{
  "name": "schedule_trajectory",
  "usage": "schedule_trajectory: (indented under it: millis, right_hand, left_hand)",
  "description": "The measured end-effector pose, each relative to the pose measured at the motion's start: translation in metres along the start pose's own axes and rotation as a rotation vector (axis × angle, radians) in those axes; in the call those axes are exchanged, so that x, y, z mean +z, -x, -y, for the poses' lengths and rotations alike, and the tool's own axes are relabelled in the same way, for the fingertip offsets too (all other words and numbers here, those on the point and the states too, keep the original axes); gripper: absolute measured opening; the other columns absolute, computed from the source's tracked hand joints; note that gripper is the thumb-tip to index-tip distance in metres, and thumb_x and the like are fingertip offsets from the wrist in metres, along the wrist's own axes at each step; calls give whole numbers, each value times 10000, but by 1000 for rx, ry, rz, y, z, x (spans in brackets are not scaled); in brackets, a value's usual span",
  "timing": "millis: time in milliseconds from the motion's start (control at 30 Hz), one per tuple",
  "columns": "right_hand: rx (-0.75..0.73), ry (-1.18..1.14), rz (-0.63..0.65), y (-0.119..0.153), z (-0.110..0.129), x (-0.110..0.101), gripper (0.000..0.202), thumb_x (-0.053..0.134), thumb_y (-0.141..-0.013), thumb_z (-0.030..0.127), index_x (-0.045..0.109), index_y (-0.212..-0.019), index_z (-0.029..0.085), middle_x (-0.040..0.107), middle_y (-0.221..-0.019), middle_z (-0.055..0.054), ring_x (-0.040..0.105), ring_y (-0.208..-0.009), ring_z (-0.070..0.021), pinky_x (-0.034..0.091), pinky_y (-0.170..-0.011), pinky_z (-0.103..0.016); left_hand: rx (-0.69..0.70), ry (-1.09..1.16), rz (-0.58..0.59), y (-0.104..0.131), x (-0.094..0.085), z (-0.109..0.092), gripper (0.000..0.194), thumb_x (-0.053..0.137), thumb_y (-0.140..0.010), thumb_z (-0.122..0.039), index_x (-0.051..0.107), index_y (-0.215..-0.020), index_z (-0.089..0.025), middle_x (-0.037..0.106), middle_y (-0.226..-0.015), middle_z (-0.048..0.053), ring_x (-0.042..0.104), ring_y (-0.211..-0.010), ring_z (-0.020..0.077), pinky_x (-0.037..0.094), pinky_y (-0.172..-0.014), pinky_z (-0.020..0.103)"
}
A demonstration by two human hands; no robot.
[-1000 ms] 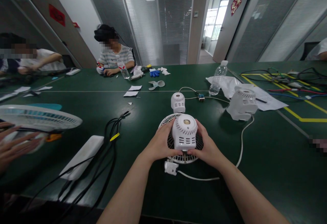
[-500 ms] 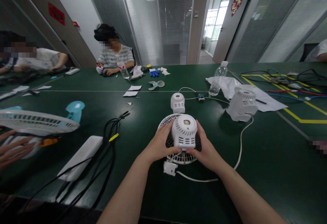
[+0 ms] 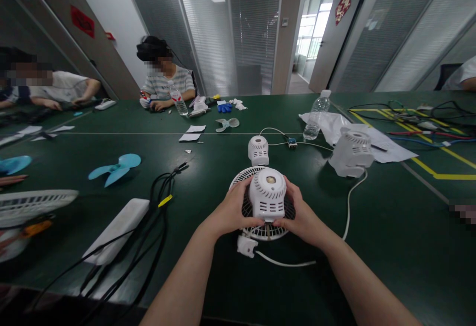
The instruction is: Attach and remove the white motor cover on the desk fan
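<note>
Between my two hands is a white fan motor housing (image 3: 268, 194) with slotted vents. My left hand (image 3: 234, 204) grips its left side, thumb at the lower front edge. On the opposite side my right hand (image 3: 299, 212) grips it in the same way. Beneath the housing lies a round fan grille (image 3: 243, 174), partly covered by it and by my fingers. A white plug-like piece (image 3: 246, 245) with a cable sits just below the grille. Behind the grille stands a second, smaller white housing (image 3: 258, 150), wired to a small circuit board (image 3: 292, 143).
A white fan base (image 3: 353, 152) and a plastic bottle (image 3: 316, 115) stand at the right. To the left are a white power strip (image 3: 119, 229), black cables (image 3: 158, 222) and a blue fan blade (image 3: 117, 168). Another person's hand is near a fan grille (image 3: 37, 199) at the left edge.
At the left, the neighbour's grille has moved left and down, uncovering the blue fan blade on the table. My hands keep their hold on the housing with hardly any movement.
</note>
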State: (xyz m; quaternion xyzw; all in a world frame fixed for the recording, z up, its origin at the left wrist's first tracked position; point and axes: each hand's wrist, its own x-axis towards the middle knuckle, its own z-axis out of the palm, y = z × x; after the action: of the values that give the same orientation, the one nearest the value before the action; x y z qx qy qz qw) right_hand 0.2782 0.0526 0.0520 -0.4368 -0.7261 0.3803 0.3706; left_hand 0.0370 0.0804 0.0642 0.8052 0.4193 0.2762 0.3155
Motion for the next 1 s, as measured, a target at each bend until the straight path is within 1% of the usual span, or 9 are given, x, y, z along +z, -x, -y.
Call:
schedule_trajectory:
  millis: [133, 233, 333, 433, 500, 600, 667, 767, 1000]
  right_hand:
    - [18, 1, 55, -1, 1, -8, 1056, 796, -685, 238, 98, -1474, 311, 278, -1524, -99, 279, -1409, -269, 227, -1166, -500]
    - [19, -9, 83, -2, 1, -14, 1043, 804, -675, 253, 132, -1472, 292, 271, -1527, -106, 270, -1411, -279, 210, -1168, -505]
    - [35, -24, 98, -3, 1, -18, 1032, 811, -671, 268, 156, -1468, 302, 284, -1524, -92, 278, -1409, -270, 209, -1171, -495]
    - [40, -43, 111, -3, 2, -19, 1041, 803, -683, 260, 126, -1472, 322, 309, -1519, -75, 290, -1407, -252, 222, -1170, -483]
    - [28, -40, 119, -2, 2, -18, 1045, 792, -700, 273, 96, -1479, 321, 286, -1531, -78, 274, -1414, -254, 215, -1172, -489]
    - [8, -24, 104, -1, 2, -13, 1065, 778, -716, 338, 49, -1492, 305, 232, -1552, -97, 241, -1424, -281, 201, -1169, -517]
    - [14, 2, 74, 0, 0, -9, 1057, 758, -735, 361, 26, -1495, 309, 209, -1560, -99, 229, -1426, -294, 200, -1164, -537]
    - [21, 45, 37, 1, -1, -4, 1033, 740, -755, 344, 20, -1496, 330, 214, -1560, -86, 239, -1423, -295, 204, -1159, -550]
    - [18, 117, 32, 3, 3, -6, 999, 701, -784, 314, 5, -1501, 332, 197, -1566, -76, 244, -1420, -307, 208, -1150, -566]
  left_hand:
    - [-10, 12, 31, 0, -2, -1, 1064, 817, -588, -442, 222, -1447, -241, 347, -1457, 135, 349, -1327, 352, 298, -1101, 554]
    - [-19, 13, 46, 0, -4, -2, 1076, 821, -581, -447, 214, -1445, -245, 334, -1467, 124, 339, -1335, 340, 285, -1114, 536]
    - [-29, 25, 57, 1, -5, -2, 1076, 821, -581, -450, 212, -1446, -254, 334, -1467, 123, 342, -1333, 341, 291, -1108, 538]
    - [-26, 43, 70, 1, -6, -1, 1079, 824, -580, -451, 212, -1449, -262, 326, -1472, 117, 329, -1342, 339, 285, -1113, 538]
    - [-11, 60, 66, 0, -6, -1, 1075, 823, -587, -443, 211, -1453, -267, 301, -1487, 112, 301, -1359, 340, 268, -1122, 541]
    - [5, 91, 39, 0, -5, -1, 1009, 809, -620, -411, 245, -1446, -278, 266, -1502, 98, 276, -1376, 337, 259, -1129, 540]
    - [-1, 96, 21, -1, -5, -1, 970, 806, -626, -394, 279, -1434, -286, 296, -1481, 92, 298, -1365, 335, 273, -1121, 543]
    - [-20, 91, 8, -1, -3, 0, 963, 812, -618, -391, 297, -1426, -298, 357, -1443, 90, 344, -1336, 338, 306, -1095, 553]
    - [-9, 55, -21, -1, 0, 4, 1018, 832, -594, -392, 278, -1441, -288, 382, -1435, 103, 363, -1321, 338, 318, -1084, 538]
